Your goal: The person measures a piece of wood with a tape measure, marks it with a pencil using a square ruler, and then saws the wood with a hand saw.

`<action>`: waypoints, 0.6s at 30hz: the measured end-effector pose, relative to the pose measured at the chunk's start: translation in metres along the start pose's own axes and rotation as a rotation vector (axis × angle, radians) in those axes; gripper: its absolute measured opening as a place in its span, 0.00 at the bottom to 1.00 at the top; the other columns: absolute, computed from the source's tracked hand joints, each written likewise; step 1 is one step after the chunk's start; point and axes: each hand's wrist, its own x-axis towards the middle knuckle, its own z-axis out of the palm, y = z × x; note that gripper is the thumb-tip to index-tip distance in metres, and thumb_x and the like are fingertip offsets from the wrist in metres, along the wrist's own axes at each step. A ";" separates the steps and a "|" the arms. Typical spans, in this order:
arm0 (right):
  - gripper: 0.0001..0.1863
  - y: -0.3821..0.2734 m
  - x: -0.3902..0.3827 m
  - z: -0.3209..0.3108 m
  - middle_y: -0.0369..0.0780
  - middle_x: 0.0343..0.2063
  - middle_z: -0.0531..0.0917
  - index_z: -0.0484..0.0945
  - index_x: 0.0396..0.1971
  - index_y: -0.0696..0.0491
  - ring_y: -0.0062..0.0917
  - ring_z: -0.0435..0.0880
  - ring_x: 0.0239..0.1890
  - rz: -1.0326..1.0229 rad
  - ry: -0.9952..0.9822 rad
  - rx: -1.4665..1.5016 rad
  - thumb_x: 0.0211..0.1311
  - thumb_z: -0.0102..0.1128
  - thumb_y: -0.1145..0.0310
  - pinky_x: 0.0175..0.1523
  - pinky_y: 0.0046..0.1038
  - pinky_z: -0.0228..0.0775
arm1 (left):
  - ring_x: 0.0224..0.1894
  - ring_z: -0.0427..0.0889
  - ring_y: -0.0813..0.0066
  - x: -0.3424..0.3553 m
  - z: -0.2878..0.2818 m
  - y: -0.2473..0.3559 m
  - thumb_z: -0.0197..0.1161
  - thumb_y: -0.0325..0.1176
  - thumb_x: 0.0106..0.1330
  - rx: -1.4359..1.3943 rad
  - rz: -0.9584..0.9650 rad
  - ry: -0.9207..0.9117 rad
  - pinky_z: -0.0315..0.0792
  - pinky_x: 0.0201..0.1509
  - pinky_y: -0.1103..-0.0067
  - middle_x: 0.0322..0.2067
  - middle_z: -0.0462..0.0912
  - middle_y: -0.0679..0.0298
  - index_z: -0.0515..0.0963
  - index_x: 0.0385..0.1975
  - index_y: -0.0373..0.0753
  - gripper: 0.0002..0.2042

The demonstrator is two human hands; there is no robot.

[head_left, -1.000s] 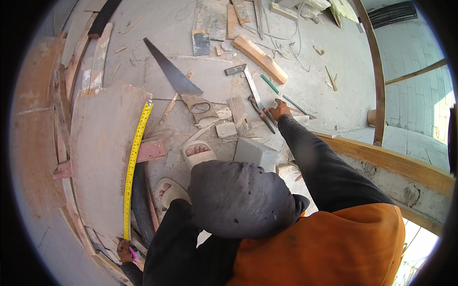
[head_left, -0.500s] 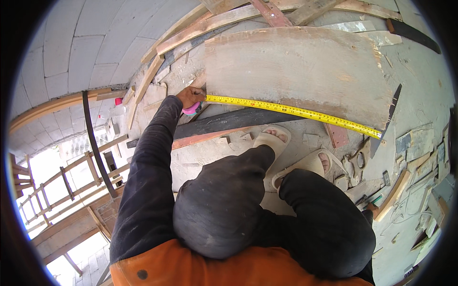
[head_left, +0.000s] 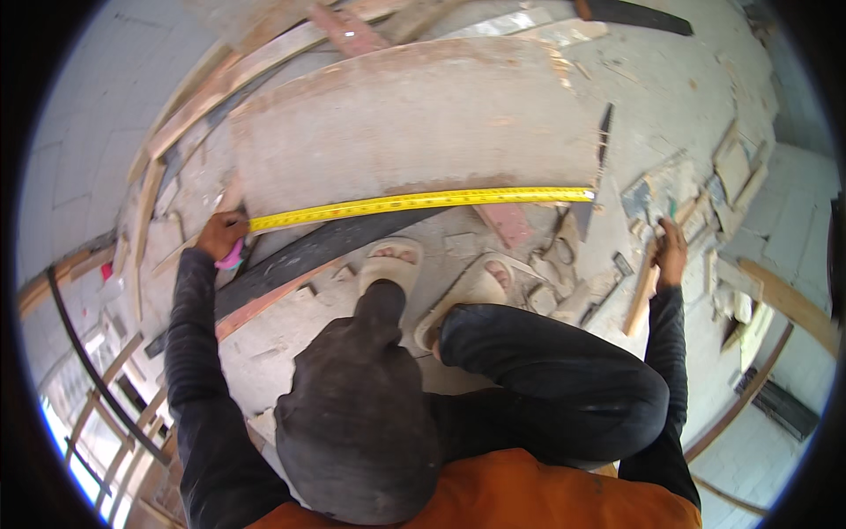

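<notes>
My left hand (head_left: 222, 234) is closed around a pink tape measure (head_left: 232, 257) at the left corner of a worn plywood board (head_left: 414, 123). The yellow tape blade (head_left: 414, 202) stretches along the board's near edge to its right corner. By that corner lies a handsaw (head_left: 585, 219) with a dark blade, partly under the board; its handle (head_left: 560, 256) points toward me. My right hand (head_left: 671, 251) is raised over a wood strip (head_left: 641, 295) at the right, fingers pinched on a thin teal-tipped stick (head_left: 672, 210). Its exact kind is too small to tell.
A dark plank (head_left: 326, 256) runs beneath the board's near side, close to my sandalled feet (head_left: 392, 264). A dark hammer-like tool (head_left: 608, 286) lies right of them. Timber strips (head_left: 264, 70) pile at the far left; another dark saw blade (head_left: 639, 15) lies far right. Scraps (head_left: 736, 172) litter the right.
My view has turned to the right, so the board appears further left. My right hand has come up from beside my knee with the teal-tipped stick. The tape stays stretched along the board.
</notes>
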 end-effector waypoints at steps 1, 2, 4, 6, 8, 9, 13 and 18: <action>0.23 -0.093 -0.011 0.032 0.30 0.22 0.75 0.86 0.48 0.53 0.16 0.71 0.22 0.127 -0.151 -0.121 0.69 0.68 0.48 0.25 0.24 0.60 | 0.28 0.77 0.80 -0.015 -0.004 -0.024 0.65 0.36 0.66 0.005 -0.028 0.001 0.73 0.35 0.75 0.23 0.81 0.68 0.86 0.34 0.33 0.11; 0.27 -0.121 -0.007 0.034 0.30 0.21 0.75 0.87 0.47 0.54 0.16 0.70 0.19 -0.028 -0.215 -0.223 0.64 0.72 0.43 0.26 0.24 0.61 | 0.27 0.75 0.82 -0.010 0.003 -0.008 0.65 0.35 0.66 -0.092 -0.028 0.026 0.70 0.32 0.75 0.22 0.79 0.69 0.84 0.31 0.33 0.10; 0.30 -0.171 -0.013 0.053 0.34 0.24 0.80 0.88 0.45 0.57 0.20 0.78 0.26 -0.079 -0.345 -0.334 0.62 0.73 0.42 0.33 0.26 0.71 | 0.25 0.71 0.83 0.002 0.002 -0.008 0.65 0.34 0.66 -0.082 -0.043 0.001 0.65 0.30 0.76 0.20 0.74 0.71 0.80 0.27 0.33 0.10; 0.31 -0.175 -0.017 0.066 0.38 0.26 0.84 0.88 0.44 0.58 0.23 0.82 0.30 -0.110 -0.420 -0.373 0.61 0.74 0.42 0.38 0.29 0.75 | 0.25 0.69 0.83 0.010 0.003 -0.002 0.64 0.33 0.66 -0.096 -0.006 0.009 0.63 0.29 0.76 0.20 0.72 0.71 0.79 0.26 0.33 0.10; 0.29 -0.177 -0.023 0.080 0.39 0.27 0.85 0.88 0.42 0.59 0.24 0.83 0.32 -0.059 -0.475 -0.371 0.60 0.75 0.43 0.40 0.31 0.76 | 0.24 0.69 0.83 0.011 0.004 -0.003 0.64 0.33 0.66 -0.112 -0.021 0.024 0.63 0.29 0.76 0.19 0.72 0.71 0.78 0.25 0.33 0.11; 0.29 -0.180 -0.031 0.083 0.39 0.27 0.85 0.88 0.40 0.59 0.24 0.82 0.32 -0.036 -0.492 -0.379 0.59 0.76 0.44 0.40 0.31 0.76 | 0.24 0.68 0.83 0.011 0.006 -0.002 0.64 0.33 0.65 -0.119 -0.010 0.030 0.63 0.29 0.76 0.19 0.71 0.71 0.78 0.25 0.33 0.11; 0.22 -0.166 -0.053 0.100 0.37 0.26 0.84 0.87 0.39 0.59 0.19 0.79 0.24 0.005 -0.487 -0.273 0.60 0.77 0.53 0.30 0.27 0.73 | 0.25 0.68 0.83 0.005 0.003 0.003 0.64 0.33 0.65 -0.103 -0.023 0.036 0.63 0.30 0.75 0.19 0.71 0.71 0.76 0.24 0.33 0.11; 0.18 -0.164 -0.061 0.109 0.35 0.25 0.84 0.85 0.43 0.58 0.17 0.77 0.18 0.065 -0.399 -0.067 0.61 0.76 0.60 0.19 0.24 0.68 | 0.25 0.68 0.82 0.005 0.006 0.007 0.64 0.33 0.65 -0.089 -0.020 0.050 0.64 0.30 0.75 0.19 0.70 0.70 0.76 0.24 0.33 0.11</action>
